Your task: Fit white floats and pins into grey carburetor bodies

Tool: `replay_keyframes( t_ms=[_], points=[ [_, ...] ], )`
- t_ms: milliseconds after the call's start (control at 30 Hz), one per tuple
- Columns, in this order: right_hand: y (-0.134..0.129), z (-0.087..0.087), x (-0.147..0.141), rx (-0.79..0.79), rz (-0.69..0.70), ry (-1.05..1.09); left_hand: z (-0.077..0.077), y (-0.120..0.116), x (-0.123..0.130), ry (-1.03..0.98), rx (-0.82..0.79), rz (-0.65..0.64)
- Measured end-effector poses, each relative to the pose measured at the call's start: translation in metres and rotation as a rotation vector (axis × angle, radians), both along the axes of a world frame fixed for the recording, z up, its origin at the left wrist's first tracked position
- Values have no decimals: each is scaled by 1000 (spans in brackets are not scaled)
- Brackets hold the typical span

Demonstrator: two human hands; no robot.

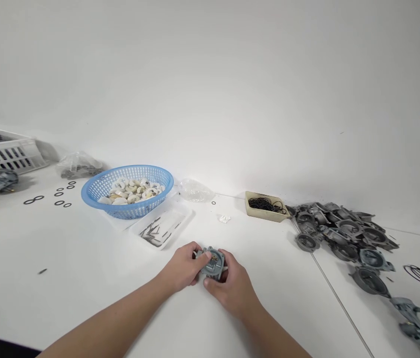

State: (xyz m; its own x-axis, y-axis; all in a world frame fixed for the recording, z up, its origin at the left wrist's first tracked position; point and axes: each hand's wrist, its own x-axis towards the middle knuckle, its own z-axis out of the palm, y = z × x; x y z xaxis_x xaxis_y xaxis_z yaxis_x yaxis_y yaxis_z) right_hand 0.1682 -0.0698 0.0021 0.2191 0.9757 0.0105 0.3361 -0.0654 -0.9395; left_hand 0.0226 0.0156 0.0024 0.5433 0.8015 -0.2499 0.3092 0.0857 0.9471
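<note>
Part (214,264): dull grey metal, round recess, brassy bits inside, flanged rim, at six o'clock in view. Left hand (186,264) and right hand (234,287) clamp its sides, left thumb over the recess. Blue basket (132,213) at its ten o'clock.

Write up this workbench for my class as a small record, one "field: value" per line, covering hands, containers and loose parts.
Left hand: left hand grips carburetor body, thumb over its open face
Right hand: right hand grips its other side
Blue basket: white and cream pieces
White tray: slim metal pins
Beige tray: tangled black rings
Right side: heaped metal float bowls
Left side: clear bag, small dark parts inside
</note>
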Motion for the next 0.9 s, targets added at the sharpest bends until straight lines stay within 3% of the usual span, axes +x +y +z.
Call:
replay_keyframes(
  t_ms=[100, 200, 300, 433, 567, 667, 733, 833, 867, 900],
  points=[
    [2, -5, 1, 58, -85, -118, 2, 0, -1, 8, 39, -63],
    [5, -9, 3, 81, -49, -122, 6, 1, -2, -15, 10, -109],
    [7, -9, 5, 61, 9, -55, 8, 3, -1, -32, -56, -71],
    [9, -8, 3, 46, -16, -37, 6, 1, -1, 9, -62, -37],
    [9, -8, 2, 30, -52, -67, 12, 4, 0, 99, 62, -14],
    [9, -8, 1, 22, -84, -101, 30, 5, -6, 224, 276, 51],
    [9, -7, 1, 21, -89, -121, 45, -7, -18, 261, 413, 170],
    [8, -8, 1, 33, -78, -127, 53, -56, -46, 134, 467, 373],
    [8, -8, 1, 41, -73, -125, 49, -79, -54, 52, 439, 357],
    [7, -9, 2, 48, -68, -125, 41, -101, -62, -33, 404, 231]
  ],
)
